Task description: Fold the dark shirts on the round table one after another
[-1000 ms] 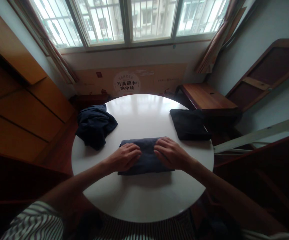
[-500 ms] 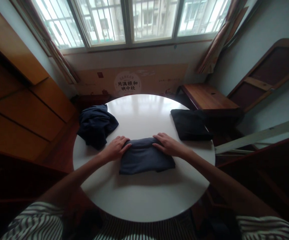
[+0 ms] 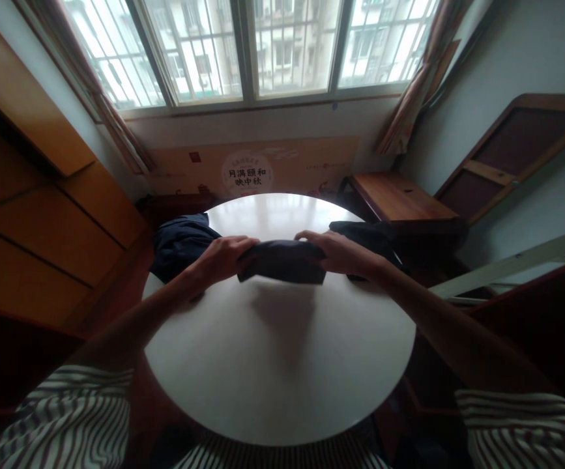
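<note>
A folded dark grey garment (image 3: 282, 260) is held up above the white round table (image 3: 282, 365), its shadow falling on the tabletop below. My left hand (image 3: 226, 255) is closed on its left end, and my right hand (image 3: 343, 253) grips the right end with the fingers over the top edge. Behind my left hand lies a crumpled dark navy garment (image 3: 178, 244). A folded black garment (image 3: 367, 236) lies beyond my right hand, partly hidden by that hand and forearm. What kind of clothing each one is, I cannot tell.
A wooden bench (image 3: 402, 198) stands behind the table on the right. Orange-brown cabinets (image 3: 62, 228) line the left side. A pale slanted rail (image 3: 517, 260) runs at the right, and a barred window (image 3: 262, 52) is at the back.
Both hands have raised the dark grey garment off the table, up and away from me. Earlier it lay flat on the tabletop. My view has shifted slightly.
</note>
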Demonstrator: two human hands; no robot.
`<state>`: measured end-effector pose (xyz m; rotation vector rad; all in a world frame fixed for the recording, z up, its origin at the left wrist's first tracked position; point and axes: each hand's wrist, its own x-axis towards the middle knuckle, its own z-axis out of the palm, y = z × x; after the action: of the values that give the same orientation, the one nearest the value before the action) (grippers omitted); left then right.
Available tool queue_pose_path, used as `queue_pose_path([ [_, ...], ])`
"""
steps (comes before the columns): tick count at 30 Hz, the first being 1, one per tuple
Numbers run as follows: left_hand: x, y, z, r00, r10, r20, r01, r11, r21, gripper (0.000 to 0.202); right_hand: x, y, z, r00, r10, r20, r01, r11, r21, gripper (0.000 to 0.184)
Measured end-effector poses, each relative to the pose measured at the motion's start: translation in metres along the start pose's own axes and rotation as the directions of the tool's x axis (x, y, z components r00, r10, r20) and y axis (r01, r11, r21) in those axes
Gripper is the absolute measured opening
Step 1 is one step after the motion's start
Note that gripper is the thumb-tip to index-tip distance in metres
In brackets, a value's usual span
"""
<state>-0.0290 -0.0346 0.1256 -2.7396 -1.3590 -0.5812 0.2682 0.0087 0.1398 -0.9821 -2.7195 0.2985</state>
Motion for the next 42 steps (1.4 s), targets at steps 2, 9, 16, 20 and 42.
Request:
queue_pose_path([
  [2,0.011,-0.004,-0.001,0.986,0.064,-0.154,-0.040,0.987,0.156,0.031,0.001,0.001,-0.004,0.975,-0.055,-0.214,0.021,0.987,-0.160,0.040],
  [9,-0.028,0.013,0.076,0.959,0.281,-0.026,-0.260,0.915,0.309,0.031,-0.041,0.032,0.085,0.933,-0.332,-0.141,0.253,0.881,-0.400,0.042],
  [16,-0.072,0.051,0.079,0.946,0.314,0.082,-0.322,0.937,0.138,0.043,-0.091,0.000,0.099,0.949,-0.306,-0.077,0.290,0.942,-0.168,0.044],
  [20,-0.040,0.063,0.067,0.980,0.145,0.137,-0.144,0.989,-0.015,0.039,-0.062,-0.013,0.089,0.965,-0.226,-0.132,0.219,0.973,-0.065,0.042],
  [42,-0.061,0.027,0.077,0.779,-0.571,0.259,0.621,0.760,-0.193,0.091,-0.022,0.041,0.102,0.974,0.201,-0.100,-0.197,0.979,0.049,0.064],
])
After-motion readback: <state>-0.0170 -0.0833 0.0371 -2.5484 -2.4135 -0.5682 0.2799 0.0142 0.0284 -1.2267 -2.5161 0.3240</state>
